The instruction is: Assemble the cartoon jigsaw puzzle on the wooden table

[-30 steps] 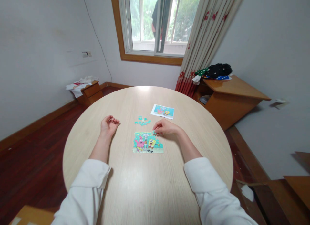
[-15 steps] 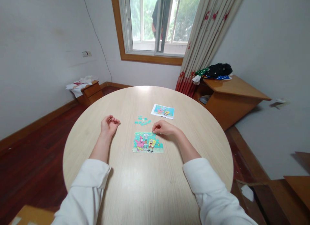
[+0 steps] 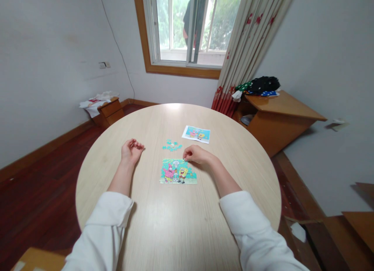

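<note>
A partly assembled jigsaw puzzle (image 3: 172, 176) with cartoon figures on turquoise lies flat in the middle of the table; its upper right edge is uneven. My right hand (image 3: 197, 154) is at that upper edge, thumb and fingertips pinched on a small puzzle piece that they mostly hide. Behind the puzzle, several loose turquoise puzzle pieces (image 3: 172, 147) are scattered. My left hand (image 3: 132, 150) rests on the table to the left, palm turned inward, fingers loosely curled and apart, holding nothing.
A printed reference picture (image 3: 196, 134) lies behind my right hand on the round wooden table (image 3: 163, 224). Clothes (image 3: 263, 86) are heaped on a wooden cabinet (image 3: 283, 105) at the right. Beyond the window stands a person (image 3: 191, 21).
My right hand stays pinched at the puzzle's upper edge, shifted very slightly left. The left hand and the loose pieces look the same.
</note>
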Demonstrator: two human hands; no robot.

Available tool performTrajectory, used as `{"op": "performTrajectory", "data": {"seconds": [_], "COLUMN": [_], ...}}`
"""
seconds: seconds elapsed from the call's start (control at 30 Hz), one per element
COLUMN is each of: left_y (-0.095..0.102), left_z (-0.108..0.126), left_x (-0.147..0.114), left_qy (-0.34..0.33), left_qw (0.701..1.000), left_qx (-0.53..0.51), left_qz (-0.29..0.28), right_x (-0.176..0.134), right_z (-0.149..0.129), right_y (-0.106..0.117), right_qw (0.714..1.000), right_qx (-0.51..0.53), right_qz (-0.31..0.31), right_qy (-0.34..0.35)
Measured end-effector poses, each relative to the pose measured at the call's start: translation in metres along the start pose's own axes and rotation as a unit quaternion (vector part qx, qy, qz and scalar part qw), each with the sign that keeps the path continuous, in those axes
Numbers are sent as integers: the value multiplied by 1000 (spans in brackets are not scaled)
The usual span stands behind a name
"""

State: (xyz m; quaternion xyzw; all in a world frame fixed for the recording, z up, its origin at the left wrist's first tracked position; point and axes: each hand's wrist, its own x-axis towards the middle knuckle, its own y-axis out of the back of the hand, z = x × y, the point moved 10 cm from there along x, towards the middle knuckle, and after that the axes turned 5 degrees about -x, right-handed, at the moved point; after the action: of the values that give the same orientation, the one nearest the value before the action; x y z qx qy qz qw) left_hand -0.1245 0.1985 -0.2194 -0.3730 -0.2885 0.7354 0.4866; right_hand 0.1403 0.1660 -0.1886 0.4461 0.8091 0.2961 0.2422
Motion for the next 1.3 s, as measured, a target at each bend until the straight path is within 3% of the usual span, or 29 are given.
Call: {"op": "performTrajectory", "data": {"seconds": [0.3, 0.63, 0.77, 0.9, 1.03, 1.13, 1.2, 1.3], "left_y": [2, -1, -7, -15, -24, -38, -49, -70], "left_z": [0, 0, -3, -2, -10, -25, -37, -58], "left_x": [2, -1, -1, 0, 1, -1, -6, -18], "left_qy": [-2, -3, -26, -102, -151, -165, -176, -207], "left_qw": [1000, 1000, 997, 974, 932, 874, 816, 693], "left_qx": [-2, 1, 75, 196, 315, 435, 521, 649], "left_qz": [-4, -4, -26, -59, -93, -144, -178, -235], "right_x": [-4, -4, -6, -6, -6, -11, -12, -13], "right_z": [-11, 0, -6, -14, -2, 23, 40, 56], "right_y": [4, 10, 9, 15, 39, 58, 60, 58], "right_qw": [997, 992, 991, 993, 985, 955, 941, 930], "right_qx": [-79, -107, -123, -101, -20, 18, 43, 64], "right_qz": [20, 38, 32, 60, 173, 297, 337, 362], "right_qy": [-21, -54, -42, -4, 14, 11, 3, -5]}}
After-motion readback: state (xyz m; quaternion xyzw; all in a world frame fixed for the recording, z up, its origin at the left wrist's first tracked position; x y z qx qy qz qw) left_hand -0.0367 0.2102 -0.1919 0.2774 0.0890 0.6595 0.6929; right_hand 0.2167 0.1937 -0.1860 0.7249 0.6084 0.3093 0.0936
